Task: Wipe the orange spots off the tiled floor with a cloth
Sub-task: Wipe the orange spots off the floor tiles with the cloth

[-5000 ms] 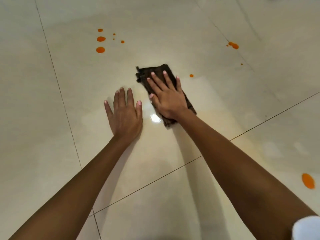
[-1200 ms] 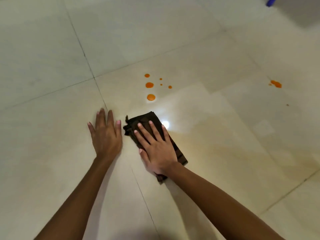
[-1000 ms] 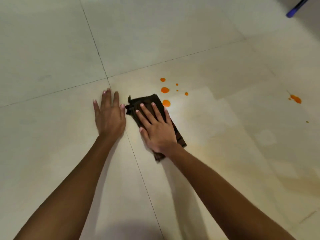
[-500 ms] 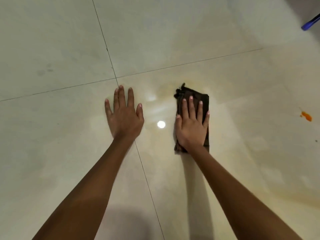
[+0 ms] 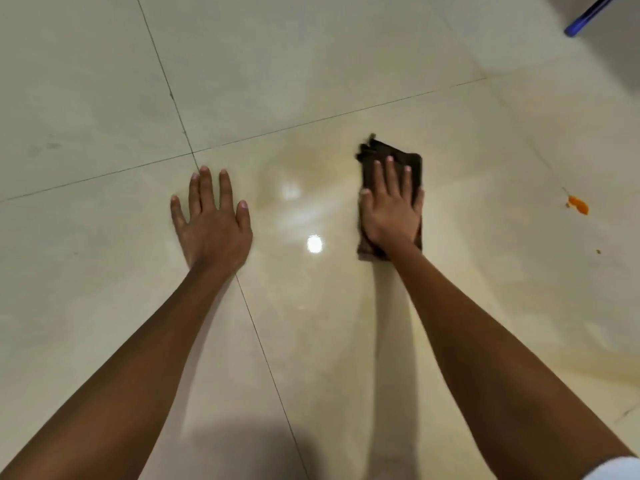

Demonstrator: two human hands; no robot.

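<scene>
A folded dark brown cloth (image 5: 414,164) lies flat on the cream tiled floor (image 5: 104,81), right of centre. My right hand (image 5: 391,206) presses flat on top of it, fingers pointing away from me. My left hand (image 5: 211,220) rests palm-down with spread fingers on the bare tile to the left, holding nothing. An orange spot (image 5: 577,204) with a small tail sits at the far right, well apart from the cloth. A tiny dark speck (image 5: 598,251) lies below it. The floor between my hands shows a faint yellowish wet smear (image 5: 311,161).
A blue stick-like object (image 5: 588,15) pokes in at the top right corner. Dark grout lines (image 5: 180,123) cross just above my left hand. A bright light reflection (image 5: 314,243) shines on the tile between my hands.
The cluster of orange spots seen a second ago is gone from the floor. My right hand has slid the cloth rightward across that patch. My left hand has stayed planted.
</scene>
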